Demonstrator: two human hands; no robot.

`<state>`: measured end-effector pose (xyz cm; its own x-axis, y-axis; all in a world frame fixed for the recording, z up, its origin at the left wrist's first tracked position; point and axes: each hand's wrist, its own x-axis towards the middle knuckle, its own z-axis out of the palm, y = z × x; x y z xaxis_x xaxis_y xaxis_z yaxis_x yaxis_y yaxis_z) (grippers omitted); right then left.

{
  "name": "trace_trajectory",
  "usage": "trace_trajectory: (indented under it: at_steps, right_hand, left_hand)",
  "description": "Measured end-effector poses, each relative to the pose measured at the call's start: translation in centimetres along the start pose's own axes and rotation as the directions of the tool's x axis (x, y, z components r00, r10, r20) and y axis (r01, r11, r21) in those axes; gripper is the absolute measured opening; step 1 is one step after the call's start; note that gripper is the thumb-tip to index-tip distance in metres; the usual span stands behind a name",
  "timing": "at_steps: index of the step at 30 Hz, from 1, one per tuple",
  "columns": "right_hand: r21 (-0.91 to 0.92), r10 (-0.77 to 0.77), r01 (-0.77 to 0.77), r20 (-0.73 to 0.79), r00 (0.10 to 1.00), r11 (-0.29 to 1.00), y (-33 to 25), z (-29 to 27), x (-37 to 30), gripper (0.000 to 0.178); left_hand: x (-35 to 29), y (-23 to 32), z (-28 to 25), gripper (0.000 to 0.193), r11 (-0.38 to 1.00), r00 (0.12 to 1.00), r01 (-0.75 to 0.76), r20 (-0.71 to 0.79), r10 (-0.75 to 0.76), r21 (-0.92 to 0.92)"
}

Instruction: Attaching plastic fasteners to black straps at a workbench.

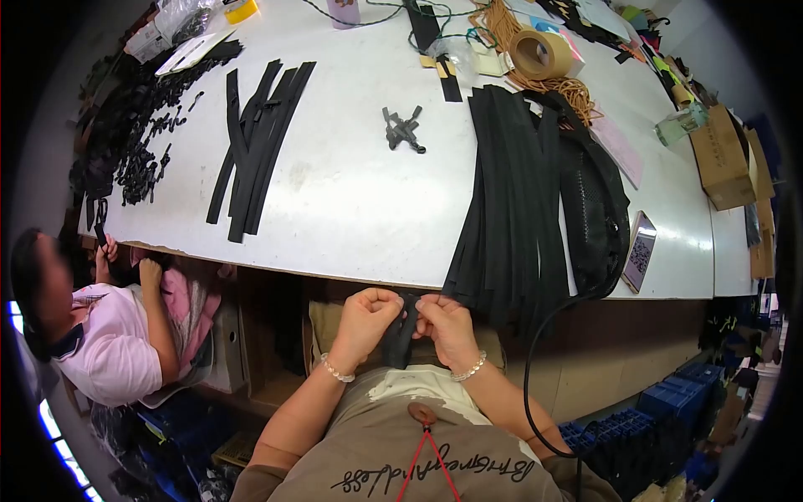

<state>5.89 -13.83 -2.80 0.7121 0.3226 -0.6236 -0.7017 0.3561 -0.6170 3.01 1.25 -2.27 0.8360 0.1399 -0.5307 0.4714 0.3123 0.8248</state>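
At the table's near edge, my left hand (pixel 368 325) and my right hand (pixel 452 328) pinch the top end of a black zipper strip (pixel 399 343) between thumbs and fingertips. The strip hangs down in front of my lap. Just beyond my right hand, a thick bundle of long black strips (pixel 512 201) lies over the table edge. A small cluster of black zipper pulls (pixel 403 130) rests mid-table. Farther left lies a looser group of black zipper strips (pixel 263 142). What exactly sits between my fingertips is too small to make out.
A black bag-like piece (pixel 592 201), a phone (pixel 640 251) and cardboard boxes (pixel 721 159) are on the right. Brown tape (pixel 540 55) and tan cord lie at the back. Black pulls (pixel 140 171) heap at far left, near a seated person (pixel 117 343) holding a black piece.
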Motion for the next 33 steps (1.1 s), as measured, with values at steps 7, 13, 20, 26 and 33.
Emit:
trace_trajectory:
  at_steps: [7, 13, 20, 26, 33]
  right_hand:
    - [0.06, 0.009, -0.009, -0.011, 1.0, 0.998, -0.3, 0.0, 0.3, 0.007]
    - [0.099, 0.068, -0.069, 0.006, 0.998, 0.993, -0.2, -0.3, 0.8, 0.011]
    - [0.107, 0.099, -0.096, -0.02, 0.995, 0.99, 0.0, -0.1, 1.0, 0.011]
    - [0.079, 0.045, -0.036, -0.122, 0.991, 0.996, 0.8, -0.1, 0.9, 0.008]
    - [0.065, -0.116, 0.13, -0.187, 0.975, 0.989, 1.1, 1.2, 0.7, 0.007]
  left_hand:
    - [-0.2, 0.9, 1.1, 0.008, 0.968, 0.991, 0.13, 0.016, -0.13, -0.215]
    - [0.0, 1.0, 1.7, 0.012, 0.962, 0.989, 0.144, -0.005, -0.149, -0.231]
    - [0.2, -0.2, 1.8, 0.012, 0.95, 0.984, 0.141, -0.065, -0.165, -0.277]
    - [-0.2, -0.3, 2.5, 0.007, 0.961, 0.988, 0.015, -0.146, -0.058, -0.278]
    - [-0.4, -0.9, 3.1, 0.004, 0.957, 0.979, -0.108, -0.197, 0.054, -0.271]
